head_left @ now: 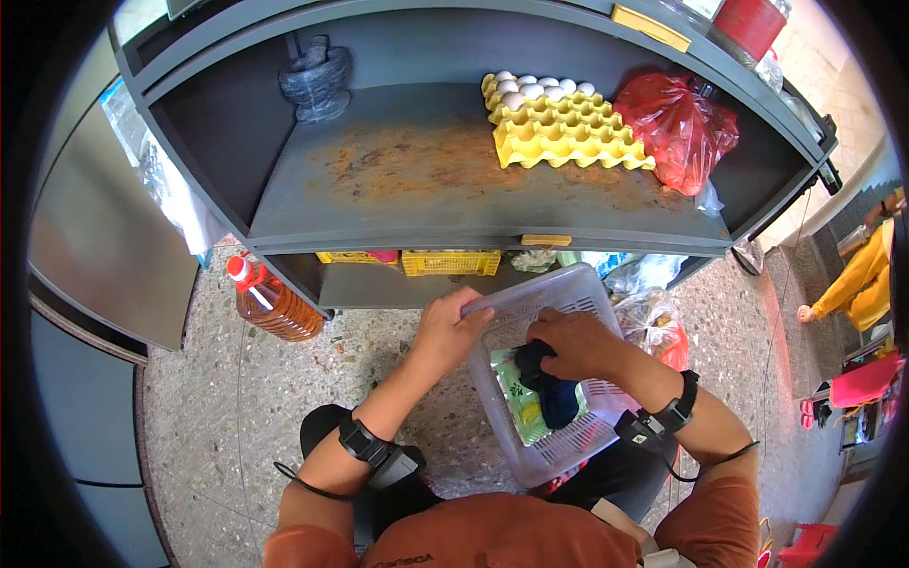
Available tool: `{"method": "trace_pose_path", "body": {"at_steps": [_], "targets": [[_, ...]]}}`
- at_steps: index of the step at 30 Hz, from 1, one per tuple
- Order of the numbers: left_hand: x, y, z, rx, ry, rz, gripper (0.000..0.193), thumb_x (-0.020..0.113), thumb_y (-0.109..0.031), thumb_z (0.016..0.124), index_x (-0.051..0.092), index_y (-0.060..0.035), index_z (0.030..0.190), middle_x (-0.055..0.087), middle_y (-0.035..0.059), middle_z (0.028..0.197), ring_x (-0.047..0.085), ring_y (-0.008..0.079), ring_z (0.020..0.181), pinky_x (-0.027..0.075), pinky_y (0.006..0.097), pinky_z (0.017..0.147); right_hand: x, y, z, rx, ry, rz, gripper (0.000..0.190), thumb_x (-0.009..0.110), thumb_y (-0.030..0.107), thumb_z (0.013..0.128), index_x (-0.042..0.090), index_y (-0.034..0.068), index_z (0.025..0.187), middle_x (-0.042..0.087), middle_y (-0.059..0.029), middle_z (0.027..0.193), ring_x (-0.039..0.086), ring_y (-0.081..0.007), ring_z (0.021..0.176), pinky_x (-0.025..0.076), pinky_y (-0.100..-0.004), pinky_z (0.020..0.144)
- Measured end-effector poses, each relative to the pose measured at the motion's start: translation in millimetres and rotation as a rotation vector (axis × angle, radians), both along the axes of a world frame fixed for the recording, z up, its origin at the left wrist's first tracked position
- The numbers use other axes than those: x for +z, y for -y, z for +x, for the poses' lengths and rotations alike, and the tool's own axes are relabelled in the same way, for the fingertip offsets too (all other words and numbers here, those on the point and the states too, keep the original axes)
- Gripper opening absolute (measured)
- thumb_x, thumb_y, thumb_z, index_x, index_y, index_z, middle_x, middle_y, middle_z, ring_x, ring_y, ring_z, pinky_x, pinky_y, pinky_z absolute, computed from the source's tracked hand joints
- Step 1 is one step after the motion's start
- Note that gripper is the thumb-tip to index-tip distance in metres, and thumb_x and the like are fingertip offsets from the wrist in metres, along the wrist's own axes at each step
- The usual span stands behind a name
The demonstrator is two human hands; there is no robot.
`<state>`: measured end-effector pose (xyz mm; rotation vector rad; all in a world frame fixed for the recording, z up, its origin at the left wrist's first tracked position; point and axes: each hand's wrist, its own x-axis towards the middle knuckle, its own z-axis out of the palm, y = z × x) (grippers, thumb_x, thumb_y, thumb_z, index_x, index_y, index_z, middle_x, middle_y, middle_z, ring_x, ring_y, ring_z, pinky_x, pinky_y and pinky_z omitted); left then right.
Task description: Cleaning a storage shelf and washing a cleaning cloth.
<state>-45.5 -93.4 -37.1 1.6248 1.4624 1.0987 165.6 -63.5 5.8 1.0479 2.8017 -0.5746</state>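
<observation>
My left hand [454, 323] grips the upper left rim of a translucent plastic basket [497, 444] with slotted walls, which is tilted in front of me. Inside the basket, my right hand [574, 344] holds the top of a bunched dark cloth [557, 401]. Under the cloth lies a green plastic packet [513, 399] with printing and a yellow picture on it. The cloth covers part of the packet, and my right fingers are partly hidden behind the hand.
Ahead stands a grey metal shelf unit [426, 206] with a stone mortar [316, 82], a yellow egg tray [561, 135] and a red plastic bag [678, 131]. An oil bottle [277, 302] is on the floor at left. Plastic bags [650, 312] lie right of the basket. A person's yellow sleeve [845, 284] shows far right.
</observation>
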Motion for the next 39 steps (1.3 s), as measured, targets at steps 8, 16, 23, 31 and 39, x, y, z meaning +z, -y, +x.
{"method": "trace_pose_path", "body": {"at_steps": [8,16,23,31,39], "targets": [[-85,7,-17,-0.011,0.325,-0.139,0.011,0.061,-0.010,0.080,0.060,0.0009,0.084,0.062,0.0088,0.071,0.057,0.0151,0.066,0.044,0.0292,0.057,57,-36,40,-0.220,-0.386,-0.248,0.024,0.059,0.012,0.069,0.060,0.004,0.092,0.061,-0.0100,0.082,0.059,-0.0196,0.070,0.047,-0.0308,0.064],[-109,2,-26,-0.017,0.406,-0.226,0.011,0.061,-0.009,0.080,0.057,0.0015,0.079,0.063,0.0048,0.073,0.056,0.0099,0.067,0.044,0.0228,0.058,94,-98,-4,-0.721,-0.733,-0.445,0.025,0.057,0.012,0.070,0.060,0.004,0.094,0.059,-0.0004,0.079,0.055,-0.0092,0.065,0.046,-0.0226,0.058],[-85,4,-23,-0.146,0.489,-0.275,0.009,0.056,-0.002,0.082,0.054,0.0041,0.088,0.064,0.0107,0.082,0.062,0.0158,0.079,0.049,0.0255,0.070,57,-162,-59,-0.943,-1.252,-0.228,0.030,0.056,0.010,0.072,0.056,-0.003,0.099,0.059,-0.0070,0.075,0.056,-0.0161,0.061,0.046,-0.0294,0.054],[-117,3,-39,0.009,0.433,-0.350,0.007,0.057,-0.003,0.081,0.055,0.0031,0.083,0.063,0.0089,0.079,0.060,0.0135,0.074,0.048,0.0256,0.071,-11,-35,-12,-0.645,-1.045,-0.279,0.024,0.057,0.006,0.075,0.060,0.000,0.098,0.061,-0.0036,0.082,0.052,-0.0084,0.073,0.044,-0.0237,0.065],[-101,14,16,0.091,0.048,-0.096,0.014,0.054,-0.012,0.084,0.052,-0.0034,0.094,0.059,0.0176,0.082,0.058,0.0291,0.079,0.044,0.0369,0.069,-122,12,14,-1.142,-1.000,-0.639,0.036,0.060,0.002,0.076,0.050,-0.003,0.111,0.059,-0.0092,0.095,0.059,-0.0156,0.078,0.053,-0.0260,0.063]]}}
